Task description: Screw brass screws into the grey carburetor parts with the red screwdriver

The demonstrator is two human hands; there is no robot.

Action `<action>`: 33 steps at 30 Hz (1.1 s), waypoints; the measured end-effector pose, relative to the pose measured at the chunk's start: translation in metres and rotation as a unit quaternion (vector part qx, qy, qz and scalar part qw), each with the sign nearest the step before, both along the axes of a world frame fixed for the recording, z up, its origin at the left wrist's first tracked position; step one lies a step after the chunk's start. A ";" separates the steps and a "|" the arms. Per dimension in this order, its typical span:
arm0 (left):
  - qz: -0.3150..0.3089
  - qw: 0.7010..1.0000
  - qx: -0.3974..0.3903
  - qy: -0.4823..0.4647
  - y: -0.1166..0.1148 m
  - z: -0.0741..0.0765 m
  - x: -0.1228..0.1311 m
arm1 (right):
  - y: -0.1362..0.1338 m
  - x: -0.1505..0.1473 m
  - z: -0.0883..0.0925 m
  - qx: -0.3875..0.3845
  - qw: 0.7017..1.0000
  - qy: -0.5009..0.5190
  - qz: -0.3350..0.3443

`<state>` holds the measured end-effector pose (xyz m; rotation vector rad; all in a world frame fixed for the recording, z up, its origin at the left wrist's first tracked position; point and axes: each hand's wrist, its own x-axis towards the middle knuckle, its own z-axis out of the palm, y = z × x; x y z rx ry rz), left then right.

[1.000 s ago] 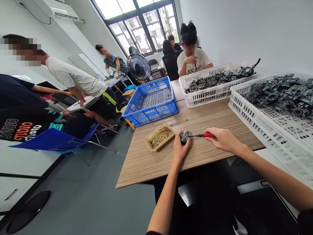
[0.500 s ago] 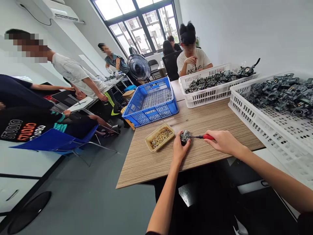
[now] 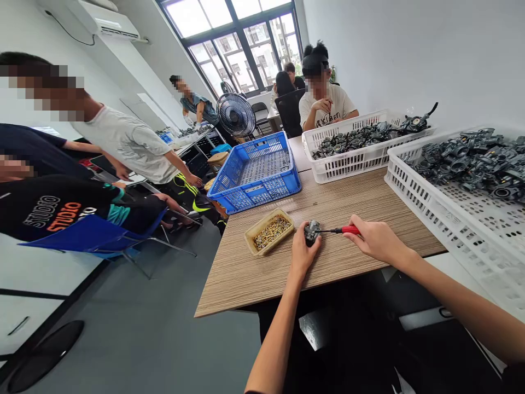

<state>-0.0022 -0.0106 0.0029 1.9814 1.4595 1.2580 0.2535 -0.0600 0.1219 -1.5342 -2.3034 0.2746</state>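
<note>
My left hand (image 3: 304, 253) is closed around a small dark metal part (image 3: 311, 232) that rests on the wooden table (image 3: 348, 200). My right hand (image 3: 375, 239) grips the red handle of a screwdriver (image 3: 342, 230), whose tip meets the metal part from the right. Just left of the part stands a small beige tray of brass screws (image 3: 269, 231).
An empty blue crate (image 3: 256, 172) sits at the table's far left. Two white crates (image 3: 463, 213) (image 3: 353, 156) of dark metal parts line the right and back. Another person sits at the far end; several people and a fan (image 3: 235, 115) occupy the left of the room.
My hands, the part and the screwdriver stay in place. The person in the white shirt on the left has straightened up and stepped nearer the table.
</note>
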 end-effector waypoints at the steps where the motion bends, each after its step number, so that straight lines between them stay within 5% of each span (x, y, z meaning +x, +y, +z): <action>1: 0.000 1.000 0.001 0.000 0.000 0.000 0.000 | 0.000 0.000 0.000 0.000 1.000 0.005 0.003; 6: 0.000 1.000 -0.002 0.007 -0.002 0.002 -0.001 | -0.001 0.004 -0.001 -0.001 0.997 0.059 0.048; 13: 0.003 1.000 -0.005 0.012 -0.003 0.003 0.000 | 0.004 0.003 -0.003 -0.001 0.999 -0.021 -0.036; 19: 0.004 1.000 -0.006 0.010 -0.001 0.003 0.001 | 0.000 0.004 -0.001 0.013 0.998 0.047 0.030; 25: 0.004 1.000 -0.013 0.006 -0.002 0.004 0.001 | 0.001 -0.001 -0.001 -0.011 0.999 0.003 -0.044; 30: 0.004 1.000 -0.009 0.007 -0.003 0.005 0.001 | 0.001 0.003 0.001 -0.012 0.997 0.074 0.026; 33: 0.005 1.000 -0.009 0.013 -0.003 0.005 0.001 | 0.000 0.000 0.001 -0.011 0.999 0.041 -0.002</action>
